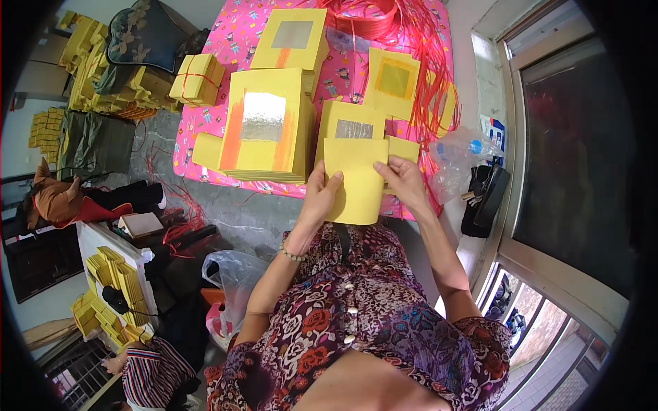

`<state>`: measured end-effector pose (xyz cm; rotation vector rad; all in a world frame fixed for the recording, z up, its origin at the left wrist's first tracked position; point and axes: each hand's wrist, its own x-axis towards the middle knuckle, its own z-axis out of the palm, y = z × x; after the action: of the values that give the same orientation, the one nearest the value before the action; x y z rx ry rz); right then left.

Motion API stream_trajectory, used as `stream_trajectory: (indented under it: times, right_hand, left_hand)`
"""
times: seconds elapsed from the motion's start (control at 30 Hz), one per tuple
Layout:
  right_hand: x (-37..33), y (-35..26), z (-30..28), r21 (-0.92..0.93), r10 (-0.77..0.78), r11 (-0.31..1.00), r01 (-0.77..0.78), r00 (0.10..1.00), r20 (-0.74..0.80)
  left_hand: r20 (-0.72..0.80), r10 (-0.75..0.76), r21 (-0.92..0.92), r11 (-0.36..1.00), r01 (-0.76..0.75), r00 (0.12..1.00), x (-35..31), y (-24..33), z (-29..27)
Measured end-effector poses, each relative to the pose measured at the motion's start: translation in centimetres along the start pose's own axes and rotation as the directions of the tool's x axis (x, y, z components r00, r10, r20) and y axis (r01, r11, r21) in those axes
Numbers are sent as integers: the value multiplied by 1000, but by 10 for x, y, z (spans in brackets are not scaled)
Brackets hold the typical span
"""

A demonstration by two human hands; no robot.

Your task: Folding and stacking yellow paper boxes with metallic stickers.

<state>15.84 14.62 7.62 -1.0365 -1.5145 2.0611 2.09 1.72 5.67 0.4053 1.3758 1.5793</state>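
Yellow sheet (355, 181) btwn both hands, long axis near-far, over the lap at near edge of pink-covered worktop (189, 142). L hand (319, 193) grip clamped on its left edge; R hand (404, 181) grip on right edge, slightly farther. Silver-patched stack (342, 112) just beyond, partly hidden. Red strips (426, 42) far right; glass door (576, 151) right of worktop.

Dressed in a dark purple, short-sleeved floral garment (384, 315) with red roses (317, 319), blue touches and 3 pale buttons (352, 310); wearing 1 beaded bracelet (292, 255) on the left wrist (300, 240).
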Motion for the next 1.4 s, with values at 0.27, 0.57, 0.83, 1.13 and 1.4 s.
stream_trajectory:
  times: [0.27, 0.57, 0.83, 1.13, 1.4]
  right_hand:
    - [0, 17, -6, -74, 57, 996, -53, 997, 50]
    - [-3, 33, -8, -84, 71, 994, -63, 993, 96]
    - [-11, 25, -3, -117, 236, 968, -224, 966, 105]
    - [-16, 41, -3, -62, 244, 969, -238, 965, 100]
    - [-27, 49, -1, -115, 277, 957, -268, 958, 78]
  left_hand:
    - [14, -95, -32, 995, 95, 995, 4, 2, -3]
    - [57, -161, -73, 984, 165, 985, 13, -6, -11]
    - [78, -206, -109, 971, 213, 975, 21, -7, -16]
    - [58, -172, -148, 973, 179, 983, 26, -15, -19]
    - [-38, -114, -127, 986, 108, 993, 27, -19, -20]
